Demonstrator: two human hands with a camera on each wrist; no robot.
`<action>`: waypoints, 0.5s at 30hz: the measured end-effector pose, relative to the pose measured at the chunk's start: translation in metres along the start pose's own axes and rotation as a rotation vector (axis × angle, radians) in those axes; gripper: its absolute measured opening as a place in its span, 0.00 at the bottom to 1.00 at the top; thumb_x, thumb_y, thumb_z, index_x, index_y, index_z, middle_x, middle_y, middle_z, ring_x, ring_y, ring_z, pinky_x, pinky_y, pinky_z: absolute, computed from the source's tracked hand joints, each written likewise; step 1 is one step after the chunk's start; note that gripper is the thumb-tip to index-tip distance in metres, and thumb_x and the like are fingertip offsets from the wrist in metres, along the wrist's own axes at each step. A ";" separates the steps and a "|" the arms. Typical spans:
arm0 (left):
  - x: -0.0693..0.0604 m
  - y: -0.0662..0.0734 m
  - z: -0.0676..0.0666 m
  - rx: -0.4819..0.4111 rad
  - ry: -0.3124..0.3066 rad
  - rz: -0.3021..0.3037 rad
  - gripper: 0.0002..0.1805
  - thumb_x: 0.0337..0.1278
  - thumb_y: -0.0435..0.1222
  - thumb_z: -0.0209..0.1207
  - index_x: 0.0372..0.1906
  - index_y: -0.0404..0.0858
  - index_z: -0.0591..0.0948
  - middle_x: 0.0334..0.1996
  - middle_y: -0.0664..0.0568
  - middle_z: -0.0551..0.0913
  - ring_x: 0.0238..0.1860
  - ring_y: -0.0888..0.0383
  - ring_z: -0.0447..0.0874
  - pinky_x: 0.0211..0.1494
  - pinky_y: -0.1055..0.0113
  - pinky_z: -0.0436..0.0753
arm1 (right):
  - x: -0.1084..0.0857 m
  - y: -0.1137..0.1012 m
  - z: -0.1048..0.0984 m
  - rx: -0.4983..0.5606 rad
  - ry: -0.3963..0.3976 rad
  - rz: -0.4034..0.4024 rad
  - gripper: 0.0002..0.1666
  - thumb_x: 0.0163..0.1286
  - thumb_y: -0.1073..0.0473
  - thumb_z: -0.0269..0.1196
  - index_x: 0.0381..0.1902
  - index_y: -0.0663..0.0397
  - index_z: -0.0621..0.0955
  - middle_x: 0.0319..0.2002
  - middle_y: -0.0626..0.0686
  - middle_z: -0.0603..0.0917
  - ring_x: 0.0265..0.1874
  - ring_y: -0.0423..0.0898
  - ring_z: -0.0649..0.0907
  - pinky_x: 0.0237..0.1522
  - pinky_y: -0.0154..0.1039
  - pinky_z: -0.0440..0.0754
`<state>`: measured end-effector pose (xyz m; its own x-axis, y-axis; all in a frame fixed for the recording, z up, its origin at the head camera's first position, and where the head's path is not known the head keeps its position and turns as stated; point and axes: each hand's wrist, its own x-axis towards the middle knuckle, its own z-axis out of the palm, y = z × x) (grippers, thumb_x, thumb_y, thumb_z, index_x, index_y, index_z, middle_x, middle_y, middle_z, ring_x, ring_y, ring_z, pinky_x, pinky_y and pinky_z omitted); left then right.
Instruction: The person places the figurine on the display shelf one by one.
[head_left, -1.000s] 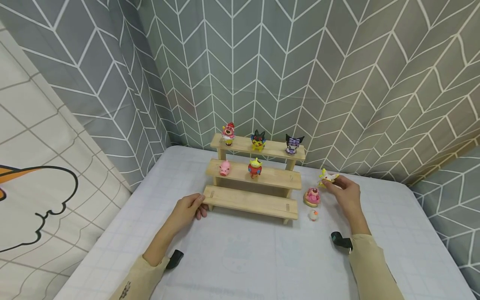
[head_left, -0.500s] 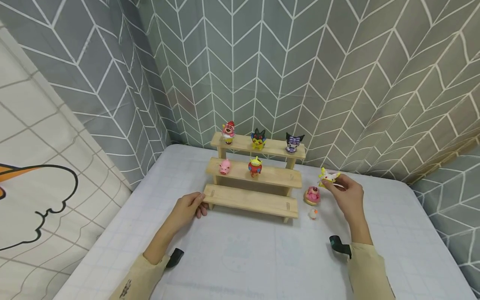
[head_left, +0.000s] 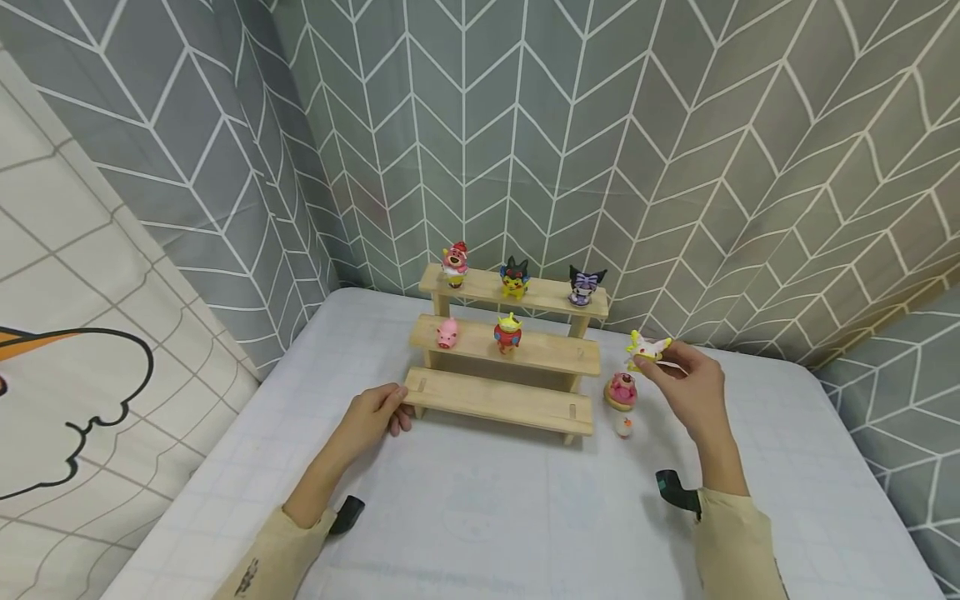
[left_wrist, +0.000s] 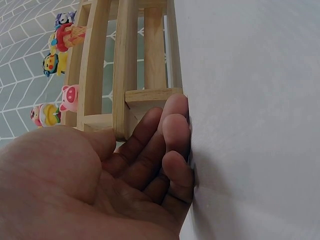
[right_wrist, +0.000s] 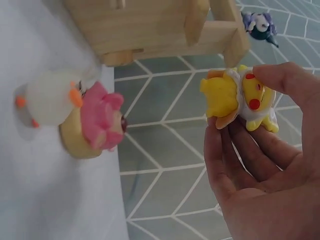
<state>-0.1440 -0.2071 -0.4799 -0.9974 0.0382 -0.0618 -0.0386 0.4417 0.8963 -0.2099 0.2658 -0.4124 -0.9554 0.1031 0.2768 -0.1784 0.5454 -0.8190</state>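
Note:
My right hand [head_left: 692,390] pinches a yellow figurine with a white hood and red cheeks [right_wrist: 240,97] between thumb and fingers, raised above the table. Below it, a pink bear figurine on a tan base [head_left: 621,391] and a small white duck figurine with orange feet [right_wrist: 50,97] stand on the table. At the left end of the three-tier wooden display stand [head_left: 498,400], my left hand [head_left: 371,417] holds the lowest board, thumb at its edge and fingers curled beneath. A pink pig figurine [left_wrist: 70,97] and a red-and-blue figurine with a yellow-topped head [head_left: 507,333] occupy the middle tier.
On the top tier are a red-hatted pink bear figurine [head_left: 454,265], a yellow figurine with a dark hood [head_left: 514,279] and a purple-and-black eared figurine [head_left: 584,286]. A white cloth covers the table [head_left: 480,517]; a patterned grey curtain [head_left: 495,150] hangs behind.
My right hand has lifted the yellow figurine slightly and shifted it left, toward the stand. The left hand keeps its place on the lowest board.

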 end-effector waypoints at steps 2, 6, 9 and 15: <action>0.000 0.000 0.000 0.005 -0.001 0.005 0.22 0.87 0.42 0.47 0.37 0.31 0.82 0.24 0.48 0.86 0.24 0.58 0.81 0.31 0.69 0.81 | -0.001 -0.004 0.000 -0.007 -0.005 -0.009 0.24 0.72 0.51 0.72 0.55 0.64 0.84 0.53 0.57 0.85 0.40 0.22 0.82 0.47 0.16 0.78; -0.001 0.001 0.000 0.013 0.002 0.010 0.22 0.87 0.42 0.47 0.37 0.31 0.82 0.24 0.47 0.86 0.24 0.59 0.81 0.30 0.70 0.81 | -0.004 -0.013 0.002 0.012 0.006 -0.018 0.22 0.71 0.53 0.73 0.54 0.65 0.85 0.52 0.58 0.85 0.41 0.23 0.82 0.47 0.16 0.78; -0.001 0.001 -0.001 0.012 0.003 0.012 0.22 0.86 0.42 0.48 0.37 0.31 0.82 0.25 0.47 0.86 0.23 0.60 0.80 0.30 0.70 0.81 | -0.006 -0.019 0.003 0.023 0.010 -0.026 0.22 0.71 0.54 0.73 0.54 0.65 0.85 0.52 0.59 0.85 0.43 0.23 0.81 0.48 0.16 0.78; -0.003 0.003 -0.001 0.006 0.003 0.020 0.22 0.86 0.42 0.48 0.37 0.30 0.82 0.25 0.46 0.87 0.24 0.60 0.80 0.30 0.70 0.81 | -0.010 -0.030 0.006 0.045 -0.001 -0.051 0.22 0.71 0.56 0.73 0.55 0.65 0.85 0.54 0.61 0.86 0.39 0.23 0.82 0.47 0.16 0.78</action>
<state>-0.1413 -0.2068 -0.4771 -0.9981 0.0442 -0.0427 -0.0186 0.4461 0.8948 -0.1966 0.2439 -0.3939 -0.9452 0.0755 0.3178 -0.2367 0.5123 -0.8256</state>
